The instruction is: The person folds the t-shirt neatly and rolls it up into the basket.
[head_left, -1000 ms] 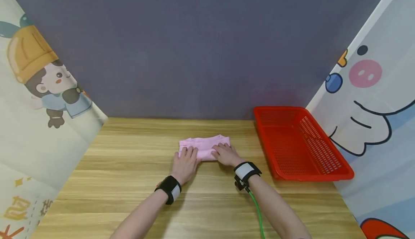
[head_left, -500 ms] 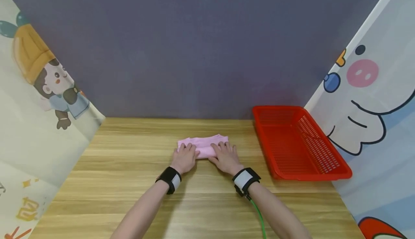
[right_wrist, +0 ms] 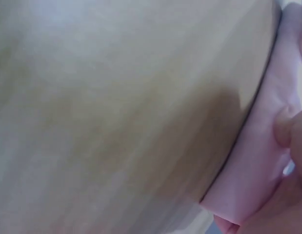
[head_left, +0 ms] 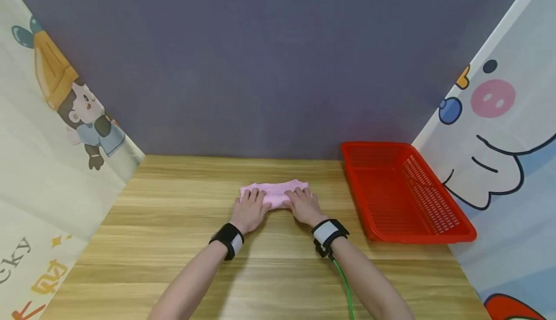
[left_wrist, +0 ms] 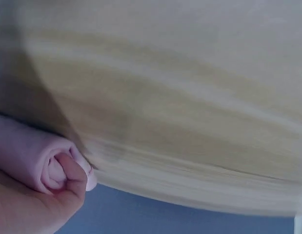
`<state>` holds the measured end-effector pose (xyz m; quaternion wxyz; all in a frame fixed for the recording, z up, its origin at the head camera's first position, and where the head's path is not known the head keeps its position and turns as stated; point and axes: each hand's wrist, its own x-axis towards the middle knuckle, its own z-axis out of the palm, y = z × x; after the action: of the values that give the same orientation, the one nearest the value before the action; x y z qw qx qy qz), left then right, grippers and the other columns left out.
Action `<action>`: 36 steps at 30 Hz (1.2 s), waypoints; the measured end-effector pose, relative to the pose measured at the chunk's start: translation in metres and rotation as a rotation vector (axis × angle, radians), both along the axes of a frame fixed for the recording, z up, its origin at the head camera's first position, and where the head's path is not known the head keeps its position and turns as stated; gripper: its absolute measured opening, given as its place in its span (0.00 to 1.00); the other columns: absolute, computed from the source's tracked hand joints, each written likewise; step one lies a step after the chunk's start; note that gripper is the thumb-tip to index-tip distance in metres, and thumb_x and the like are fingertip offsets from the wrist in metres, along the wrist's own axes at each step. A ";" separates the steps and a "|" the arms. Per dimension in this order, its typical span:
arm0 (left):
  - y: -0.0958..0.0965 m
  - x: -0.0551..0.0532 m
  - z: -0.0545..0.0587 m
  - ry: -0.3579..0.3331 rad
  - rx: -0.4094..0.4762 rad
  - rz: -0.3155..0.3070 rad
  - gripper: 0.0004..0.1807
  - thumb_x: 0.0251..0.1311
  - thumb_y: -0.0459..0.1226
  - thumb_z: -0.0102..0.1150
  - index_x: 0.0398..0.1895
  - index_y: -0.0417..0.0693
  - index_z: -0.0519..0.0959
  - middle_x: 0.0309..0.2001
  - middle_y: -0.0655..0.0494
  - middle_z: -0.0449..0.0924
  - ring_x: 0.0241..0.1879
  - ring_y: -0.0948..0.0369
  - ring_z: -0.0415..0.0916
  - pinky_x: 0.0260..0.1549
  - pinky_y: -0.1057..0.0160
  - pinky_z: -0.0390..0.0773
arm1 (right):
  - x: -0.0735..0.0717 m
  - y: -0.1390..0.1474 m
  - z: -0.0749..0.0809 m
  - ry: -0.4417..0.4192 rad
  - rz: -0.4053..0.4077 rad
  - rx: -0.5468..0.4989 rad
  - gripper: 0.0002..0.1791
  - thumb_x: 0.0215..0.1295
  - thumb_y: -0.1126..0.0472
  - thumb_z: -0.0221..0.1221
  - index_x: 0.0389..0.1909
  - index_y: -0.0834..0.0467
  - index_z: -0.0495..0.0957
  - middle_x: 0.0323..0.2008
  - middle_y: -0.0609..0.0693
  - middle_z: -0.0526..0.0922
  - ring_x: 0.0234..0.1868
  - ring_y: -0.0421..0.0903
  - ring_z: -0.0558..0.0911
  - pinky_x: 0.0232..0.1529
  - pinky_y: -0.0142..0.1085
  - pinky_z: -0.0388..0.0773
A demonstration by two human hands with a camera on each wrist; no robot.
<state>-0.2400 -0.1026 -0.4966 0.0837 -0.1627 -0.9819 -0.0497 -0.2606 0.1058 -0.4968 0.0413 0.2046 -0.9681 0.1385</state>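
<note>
A pink cloth (head_left: 274,195), partly rolled up, lies on the wooden table in the head view. My left hand (head_left: 249,212) grips its left end. In the left wrist view the rolled end of the cloth (left_wrist: 29,151) shows a spiral of layers, with a fingertip (left_wrist: 75,175) curled into it. At the right end my right hand (head_left: 305,207) holds the roll. Its thumb (right_wrist: 286,127) presses into the cloth (right_wrist: 248,170) in the right wrist view, while other fingers lie along the far side, partly out of frame.
To the right stands a red plastic basket (head_left: 393,199) with perforated walls. A grey panel (head_left: 269,64) rises behind the wooden table (head_left: 173,243). Printed curtains (head_left: 491,165) flank both sides. A green cable (head_left: 345,281) runs from the right wristband.
The cloth's near edge has moved away from me, so its visible strip is narrower. My right hand's fingers spread and shifted slightly along the cloth; both hands stay on it.
</note>
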 end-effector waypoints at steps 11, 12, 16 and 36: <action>-0.003 -0.005 -0.007 0.116 -0.023 -0.019 0.20 0.75 0.50 0.46 0.56 0.46 0.75 0.52 0.49 0.80 0.54 0.48 0.74 0.46 0.44 0.79 | -0.020 0.000 0.021 -0.315 -0.034 0.029 0.23 0.80 0.47 0.43 0.66 0.50 0.73 0.65 0.58 0.76 0.67 0.65 0.70 0.63 0.65 0.67; -0.002 -0.007 -0.005 0.100 -0.010 -0.013 0.19 0.75 0.50 0.46 0.54 0.47 0.75 0.51 0.49 0.80 0.53 0.48 0.74 0.46 0.44 0.79 | -0.020 -0.001 0.022 -0.330 -0.043 0.028 0.23 0.80 0.47 0.42 0.66 0.50 0.73 0.66 0.58 0.75 0.68 0.66 0.69 0.64 0.66 0.66; 0.000 -0.011 0.000 0.020 0.047 0.021 0.20 0.77 0.50 0.42 0.50 0.46 0.76 0.51 0.47 0.80 0.55 0.46 0.74 0.49 0.41 0.79 | -0.017 -0.005 0.019 -0.328 -0.085 0.023 0.24 0.80 0.45 0.40 0.67 0.49 0.72 0.68 0.59 0.72 0.71 0.66 0.66 0.67 0.66 0.62; -0.006 -0.006 0.001 -0.029 0.035 0.021 0.28 0.76 0.57 0.39 0.57 0.45 0.75 0.54 0.44 0.76 0.57 0.46 0.72 0.46 0.43 0.79 | 0.003 -0.002 0.004 -0.011 0.053 0.100 0.22 0.78 0.44 0.45 0.60 0.52 0.74 0.52 0.57 0.80 0.59 0.62 0.77 0.60 0.57 0.71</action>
<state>-0.2460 -0.1084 -0.4953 0.0729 -0.1504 -0.9836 -0.0682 -0.2580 0.1042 -0.4926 0.0221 0.2312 -0.9683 0.0921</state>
